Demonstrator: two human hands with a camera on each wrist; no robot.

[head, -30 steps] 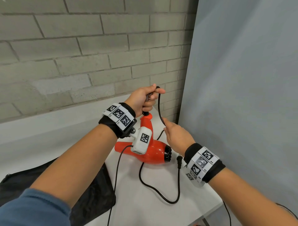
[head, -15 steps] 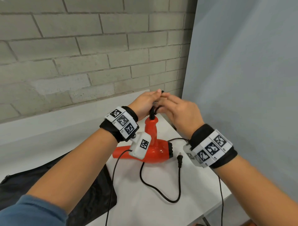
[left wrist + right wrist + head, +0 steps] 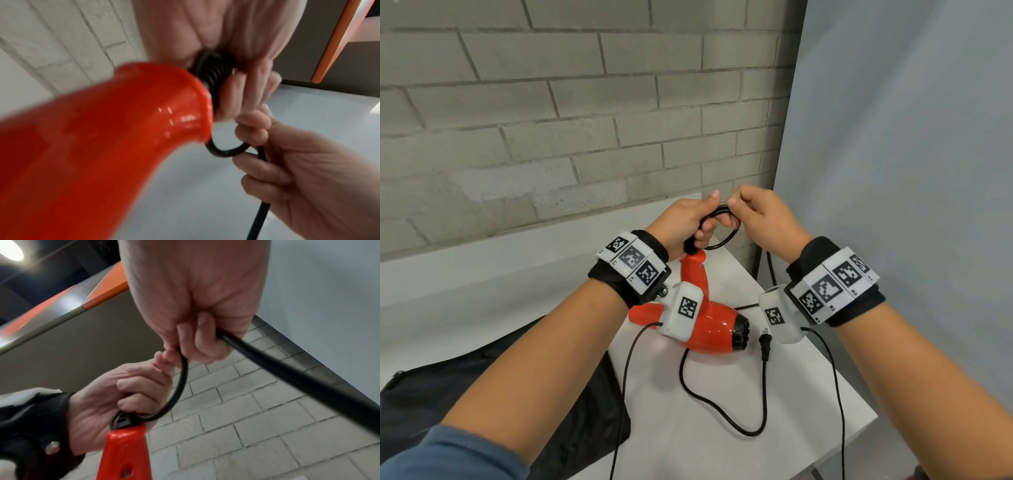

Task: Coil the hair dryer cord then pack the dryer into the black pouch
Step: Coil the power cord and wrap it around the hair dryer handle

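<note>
My left hand (image 3: 681, 222) stays curled round the cord (image 3: 722, 240) at the top of the handle of the red hair dryer (image 3: 705, 325), which rests on the white table (image 3: 808, 394). Since half a second ago a small loop has formed at 12 o'clock above the handle, and my right hand (image 3: 763, 219) has lifted and now pinches it. The plug (image 3: 765, 346) lies unmoved at 3 o'clock of the barrel; the black pouch (image 3: 465, 394) lies at 8 o'clock.
</note>
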